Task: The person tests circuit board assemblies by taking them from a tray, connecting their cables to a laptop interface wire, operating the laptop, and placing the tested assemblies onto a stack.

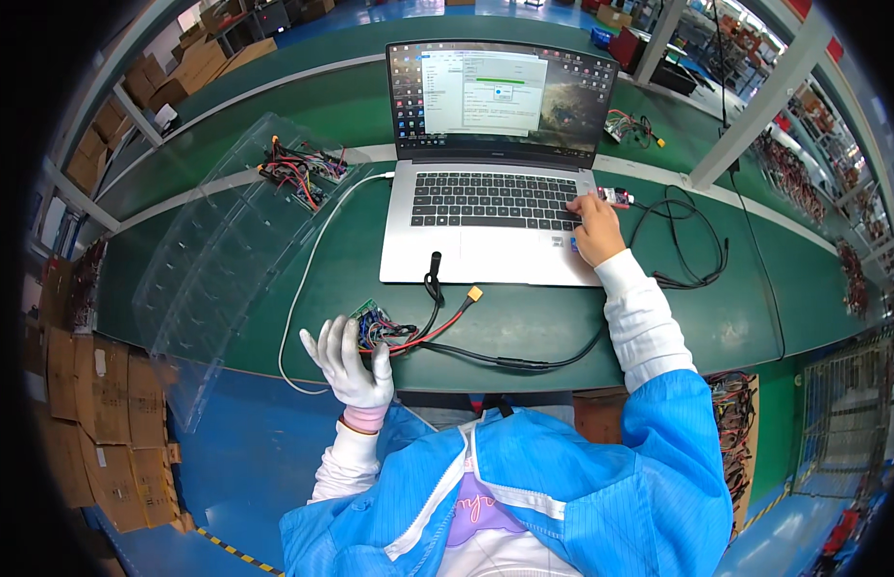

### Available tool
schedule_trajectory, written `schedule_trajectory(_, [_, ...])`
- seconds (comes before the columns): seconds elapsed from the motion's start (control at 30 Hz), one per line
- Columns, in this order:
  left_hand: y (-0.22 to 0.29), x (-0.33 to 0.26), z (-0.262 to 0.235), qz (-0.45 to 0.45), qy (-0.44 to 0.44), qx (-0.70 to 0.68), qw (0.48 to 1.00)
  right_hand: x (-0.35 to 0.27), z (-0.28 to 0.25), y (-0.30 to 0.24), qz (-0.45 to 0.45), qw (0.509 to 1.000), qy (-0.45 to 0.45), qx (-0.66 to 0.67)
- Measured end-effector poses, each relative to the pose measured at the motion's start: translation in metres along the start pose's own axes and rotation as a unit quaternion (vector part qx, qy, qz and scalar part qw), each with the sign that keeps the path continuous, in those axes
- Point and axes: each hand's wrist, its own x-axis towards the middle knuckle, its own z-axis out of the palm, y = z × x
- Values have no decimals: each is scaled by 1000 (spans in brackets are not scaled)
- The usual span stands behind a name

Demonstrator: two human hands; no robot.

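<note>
Reaching over the laptop (pixel 423 252), the person's bare right hand (pixel 597 231) sets curled fingertips at its keyboard's right end; whether a key is pressed, cannot tell. Gloved left hand (pixel 356 370): fingers spread, beside a wired circuit board (pixel 367 314); contact unclear. Board lies on the green table (pixel 553 315), just before the laptop's front-left corner. Clear tray (pixel 192 279): left of the laptop.

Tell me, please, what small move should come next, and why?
Probably tap the keyboard with the right grip: it sits at the keys' right edge, and a small dialog box on the laptop screen may await a reply.
</note>
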Motion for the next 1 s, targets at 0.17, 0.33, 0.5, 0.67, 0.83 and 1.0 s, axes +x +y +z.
schedule_trajectory(0.17, [2,5,6,0,18,5,1000,-5,-17,-15,-51,996,35,-66])
schedule_trajectory(0.33, [19,19,-10,-2,30,-42,999,-43,-64,-73,-9,960,-153,234])
schedule_trajectory(0.5, [74,60,-9,157,-127,-223,954,-107,-78,-102,-90,922,-358,114])
schedule_trajectory(0.67, [107,65,24,308,-300,-207,879,-147,-44,-109,-103,943,-309,63])
schedule_trajectory(0.83, [103,68,39,326,-380,-261,825,-151,-27,-117,-186,960,-200,67])
schedule_trajectory(1.0, [102,76,46,317,-410,-334,787,-147,-33,-103,-241,949,-171,110])
